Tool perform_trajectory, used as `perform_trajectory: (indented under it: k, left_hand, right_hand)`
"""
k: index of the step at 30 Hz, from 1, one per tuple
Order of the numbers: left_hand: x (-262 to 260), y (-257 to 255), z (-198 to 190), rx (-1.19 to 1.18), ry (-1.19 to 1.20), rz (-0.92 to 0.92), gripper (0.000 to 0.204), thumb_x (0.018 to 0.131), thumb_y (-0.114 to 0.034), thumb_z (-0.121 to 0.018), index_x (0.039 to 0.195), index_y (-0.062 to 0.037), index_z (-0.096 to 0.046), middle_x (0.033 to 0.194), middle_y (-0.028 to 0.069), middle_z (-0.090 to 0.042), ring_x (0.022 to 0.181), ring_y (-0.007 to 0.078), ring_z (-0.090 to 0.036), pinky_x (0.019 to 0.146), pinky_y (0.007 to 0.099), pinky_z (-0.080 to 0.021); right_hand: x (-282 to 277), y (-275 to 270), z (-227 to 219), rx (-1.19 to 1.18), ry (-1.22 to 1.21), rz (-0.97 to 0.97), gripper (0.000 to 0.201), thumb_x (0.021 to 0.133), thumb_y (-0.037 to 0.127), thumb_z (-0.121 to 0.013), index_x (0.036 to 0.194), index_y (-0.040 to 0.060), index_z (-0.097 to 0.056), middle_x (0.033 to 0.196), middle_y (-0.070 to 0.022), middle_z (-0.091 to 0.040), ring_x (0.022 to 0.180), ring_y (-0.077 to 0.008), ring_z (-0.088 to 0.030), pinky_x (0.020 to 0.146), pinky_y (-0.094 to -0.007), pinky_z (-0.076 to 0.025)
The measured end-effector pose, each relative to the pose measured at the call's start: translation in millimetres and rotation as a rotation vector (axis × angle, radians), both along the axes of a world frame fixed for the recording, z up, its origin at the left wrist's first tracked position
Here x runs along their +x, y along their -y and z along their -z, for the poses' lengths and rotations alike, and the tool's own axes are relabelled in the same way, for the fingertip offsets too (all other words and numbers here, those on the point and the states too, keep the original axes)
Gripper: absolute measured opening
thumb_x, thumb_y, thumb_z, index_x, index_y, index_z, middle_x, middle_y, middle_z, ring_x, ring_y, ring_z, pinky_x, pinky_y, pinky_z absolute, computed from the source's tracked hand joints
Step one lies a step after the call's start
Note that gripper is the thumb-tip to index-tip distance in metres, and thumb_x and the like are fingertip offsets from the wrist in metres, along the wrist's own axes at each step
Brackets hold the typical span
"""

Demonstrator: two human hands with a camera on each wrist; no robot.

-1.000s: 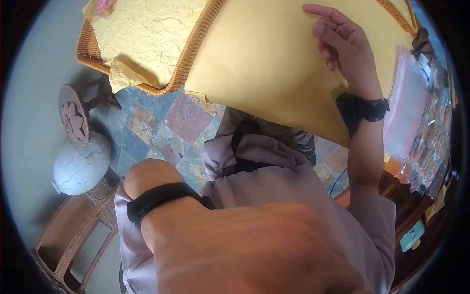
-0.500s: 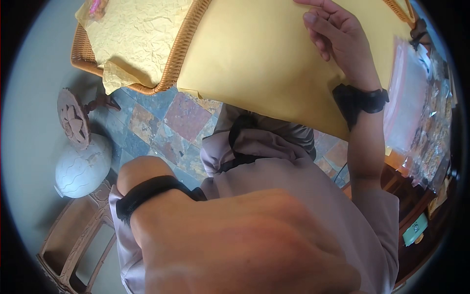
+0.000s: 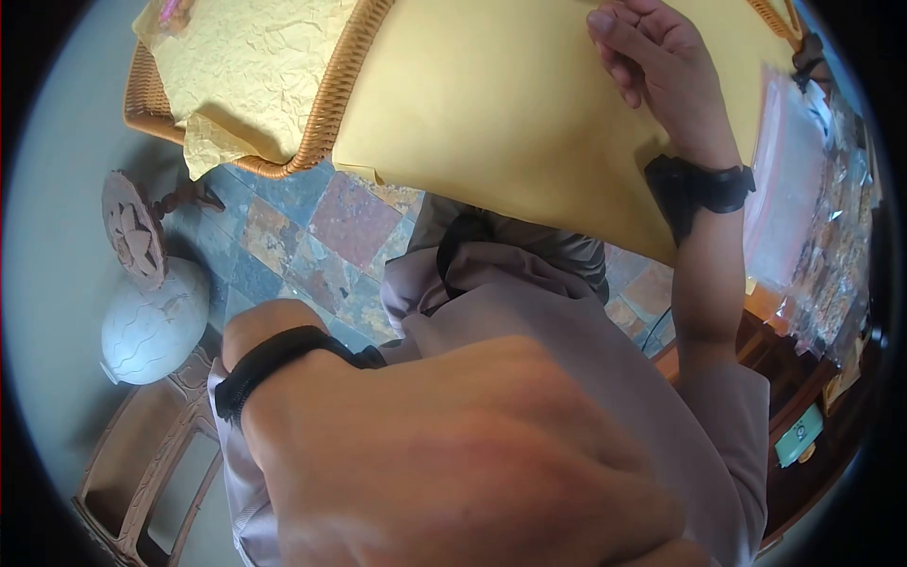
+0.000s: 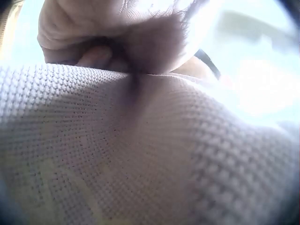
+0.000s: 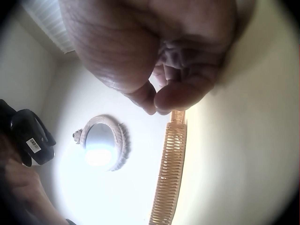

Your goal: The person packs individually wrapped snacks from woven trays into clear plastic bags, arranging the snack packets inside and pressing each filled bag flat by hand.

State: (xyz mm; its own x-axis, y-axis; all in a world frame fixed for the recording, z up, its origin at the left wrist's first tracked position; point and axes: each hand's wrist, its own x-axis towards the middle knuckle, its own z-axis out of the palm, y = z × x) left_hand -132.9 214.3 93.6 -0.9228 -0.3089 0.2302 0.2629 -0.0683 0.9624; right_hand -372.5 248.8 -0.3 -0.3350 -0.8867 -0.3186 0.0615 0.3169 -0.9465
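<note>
My left hand (image 3: pixel 472 444) is raised close to the head camera, its back filling the lower middle of the head view and its fingers out of frame. In the left wrist view, its palm lies against knit light fabric (image 4: pixel 117 140), with most fingers hidden, so I cannot tell whether they pinch anything. My right hand (image 3: pixel 666 80) rests side-down on a large smooth yellow paper sheet (image 3: pixel 491 113), its fingers loosely curled with nothing between them. The right wrist view shows thumb and fingertips close together beside the sheet.
A wicker basket (image 3: pixel 326 104) lined with crumpled yellow paper (image 3: pixel 255 66) stands left of the sheet. Clear plastic bags (image 3: pixel 803 208) lie along the right side. At the left are a pale blue pot (image 3: pixel 156 321), a carved wooden piece (image 3: pixel 134 227) and a chair (image 3: pixel 156 454).
My left hand has shifted slightly down and left in the head view. The right hand stays on the yellow sheet, nearer the top edge as the view tilts a little.
</note>
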Motion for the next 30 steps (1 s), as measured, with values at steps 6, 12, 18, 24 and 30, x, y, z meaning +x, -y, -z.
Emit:
perform_trajectory:
  k: [6,12,18,24,30]
  left_hand:
    - [11.3,-2.1,-4.1,0.051,0.001,0.014,0.036,0.093,-0.024,-0.066,0.065,-0.0046,-0.054,0.054,0.0070,-0.045,0.044,0.0232,-0.046,0.041,0.0359,-0.035]
    - [26.2,-4.2,-13.5,0.099,0.005,0.039,0.037,0.093,-0.025,-0.066,0.064,-0.0043,-0.054,0.054,0.0073,-0.046,0.044,0.0239,-0.046,0.041,0.0360,-0.036]
    - [26.3,0.8,-22.6,0.105,-0.002,0.073,0.038,0.093,-0.027,-0.066,0.064,-0.0040,-0.055,0.053,0.0077,-0.046,0.044,0.0246,-0.045,0.042,0.0362,-0.036]
    - [12.9,-1.9,-28.8,0.109,-0.010,0.111,0.040,0.094,-0.028,-0.067,0.064,-0.0037,-0.056,0.053,0.0080,-0.046,0.043,0.0253,-0.045,0.042,0.0363,-0.036]
    - [-8.7,10.2,-37.1,0.083,-0.027,0.176,0.041,0.094,-0.030,-0.067,0.064,-0.0034,-0.057,0.052,0.0084,-0.046,0.043,0.0260,-0.045,0.042,0.0365,-0.036]
  right_hand:
    - [0.0,0.9,5.1,0.037,-0.025,0.019,0.032,0.101,0.011,-0.064,0.132,0.0003,-0.062,0.073,0.0024,-0.058,0.054,-0.0037,-0.051,0.046,-0.0181,-0.043]
    - [-0.3,1.0,3.1,0.026,-0.032,0.033,0.030,0.102,0.010,-0.063,0.130,0.0004,-0.062,0.074,0.0027,-0.057,0.055,-0.0037,-0.051,0.046,-0.0181,-0.042]
    - [0.4,2.1,2.1,-0.004,-0.002,0.022,0.031,0.102,0.011,-0.064,0.130,0.0008,-0.062,0.075,0.0033,-0.058,0.058,-0.0036,-0.051,0.048,-0.0176,-0.043]
    - [-5.9,2.0,4.3,-0.061,0.088,-0.003,0.034,0.101,0.012,-0.065,0.133,0.0012,-0.061,0.080,0.0026,-0.059,0.061,-0.0038,-0.053,0.049,-0.0178,-0.044]
    - [-8.8,-0.9,25.7,-0.141,0.001,-0.083,0.032,0.101,0.013,-0.065,0.131,0.0025,-0.064,0.075,0.0041,-0.055,0.058,-0.0017,-0.050,0.049,-0.0186,-0.042]
